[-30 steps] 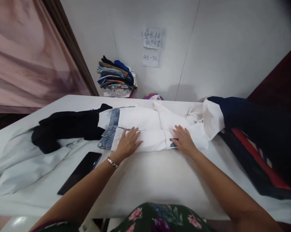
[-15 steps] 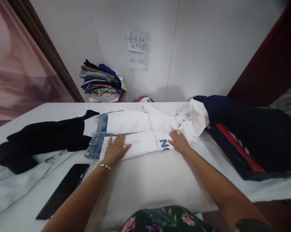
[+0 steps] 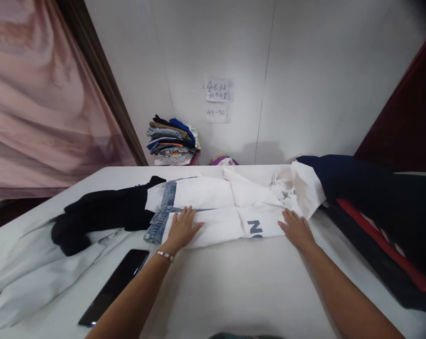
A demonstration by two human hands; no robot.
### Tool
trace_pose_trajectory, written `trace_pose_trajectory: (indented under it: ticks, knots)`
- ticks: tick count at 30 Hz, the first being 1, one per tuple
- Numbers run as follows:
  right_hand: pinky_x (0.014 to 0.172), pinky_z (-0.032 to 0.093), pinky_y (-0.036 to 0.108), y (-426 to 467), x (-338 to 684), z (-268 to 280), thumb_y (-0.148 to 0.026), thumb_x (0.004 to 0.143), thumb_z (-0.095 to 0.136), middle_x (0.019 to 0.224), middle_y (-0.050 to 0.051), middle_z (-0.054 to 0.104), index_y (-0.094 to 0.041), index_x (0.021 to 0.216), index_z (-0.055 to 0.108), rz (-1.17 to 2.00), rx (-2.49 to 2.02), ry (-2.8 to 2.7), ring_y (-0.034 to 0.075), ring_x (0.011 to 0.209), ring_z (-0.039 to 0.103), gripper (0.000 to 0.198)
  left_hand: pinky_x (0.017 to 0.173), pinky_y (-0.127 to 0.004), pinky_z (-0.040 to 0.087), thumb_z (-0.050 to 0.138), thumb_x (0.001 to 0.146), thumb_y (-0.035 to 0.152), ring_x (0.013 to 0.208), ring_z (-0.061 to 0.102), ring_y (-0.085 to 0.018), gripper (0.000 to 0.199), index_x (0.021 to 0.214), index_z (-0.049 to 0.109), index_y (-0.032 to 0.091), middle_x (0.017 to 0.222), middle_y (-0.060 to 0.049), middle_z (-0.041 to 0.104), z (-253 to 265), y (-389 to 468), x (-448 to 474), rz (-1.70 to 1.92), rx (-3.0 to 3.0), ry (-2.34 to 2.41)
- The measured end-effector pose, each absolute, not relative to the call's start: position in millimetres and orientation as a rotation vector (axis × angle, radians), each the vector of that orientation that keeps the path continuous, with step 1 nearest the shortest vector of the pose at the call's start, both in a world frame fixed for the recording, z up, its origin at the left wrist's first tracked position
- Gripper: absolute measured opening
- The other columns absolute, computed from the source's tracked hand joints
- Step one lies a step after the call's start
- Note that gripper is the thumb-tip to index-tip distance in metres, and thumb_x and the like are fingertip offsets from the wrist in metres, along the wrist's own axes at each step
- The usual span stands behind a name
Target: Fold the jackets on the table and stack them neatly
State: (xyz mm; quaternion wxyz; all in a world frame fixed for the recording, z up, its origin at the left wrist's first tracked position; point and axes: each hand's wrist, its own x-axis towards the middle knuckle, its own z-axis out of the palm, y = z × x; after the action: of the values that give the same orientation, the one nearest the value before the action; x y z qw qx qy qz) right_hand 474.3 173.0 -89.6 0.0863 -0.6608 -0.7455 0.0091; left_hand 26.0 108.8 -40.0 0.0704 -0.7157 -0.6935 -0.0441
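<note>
A white garment [image 3: 220,207] with denim-blue cuffs and dark letters lies folded lengthwise across the white table [image 3: 234,287]. My left hand [image 3: 180,229] rests flat on its near fold, close to the denim cuff [image 3: 156,225]. My right hand [image 3: 297,229] lies flat on the garment's right part, just right of the printed letters [image 3: 255,229]. Both hands have their fingers spread and grip nothing.
A black garment [image 3: 100,216] and a pale sheet [image 3: 32,278] lie to the left. A dark phone [image 3: 116,285] sits near my left forearm. Navy and red clothing [image 3: 375,202] is heaped at the right. A stack of folded clothes [image 3: 172,139] stands by the wall.
My right hand has slid to the right along the garment, uncovering the printed letters. My left hand stays near the denim cuff. The view has shifted.
</note>
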Motion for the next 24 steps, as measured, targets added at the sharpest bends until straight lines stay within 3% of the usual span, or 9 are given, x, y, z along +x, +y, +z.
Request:
trace_pose_trajectory:
  ticks: [4,11,20,24]
  knots:
    - [0.119,0.025,0.055,173,475,-93,-0.045,0.099,0.033,0.16,0.009,0.038,-0.022,0.146,0.046,0.002,-1.957,-2.202,0.029,0.148,0.032,0.054,0.119,-0.061,0.023,0.044,0.094,0.053,0.147,0.032,-0.038,0.068,0.145,0.049,0.008,0.155,-0.021,0.04,-46,108,21,-0.168,-1.99,-2.137]
    - [0.119,0.025,0.054,173,477,-93,-0.049,0.099,0.029,0.161,0.006,0.035,-0.023,0.147,0.046,0.022,-1.991,-2.199,0.028,0.148,0.03,0.057,0.12,-0.056,0.022,0.044,0.094,0.055,0.148,0.03,-0.036,0.07,0.148,0.045,0.011,0.158,-0.021,0.036,-48,112,21,-0.15,-2.034,-2.255]
    - [0.116,0.029,0.055,178,487,-100,-0.052,0.097,0.028,0.161,0.007,0.034,-0.021,0.145,0.046,0.001,-1.973,-2.223,0.028,0.146,0.032,0.06,0.12,-0.054,0.022,0.038,0.099,0.037,0.146,0.034,-0.031,0.048,0.14,0.054,0.018,0.152,-0.014,0.049,-30,98,-5,-0.326,-1.891,-2.371]
    - [0.116,0.029,0.055,179,489,-103,-0.053,0.097,0.028,0.16,0.009,0.037,-0.021,0.144,0.048,0.002,-1.956,-2.207,0.029,0.145,0.034,0.06,0.117,-0.048,0.028,0.036,0.099,0.032,0.142,0.04,-0.03,0.045,0.132,0.06,0.015,0.147,-0.013,0.054,-22,96,-7,-0.391,-1.868,-2.385]
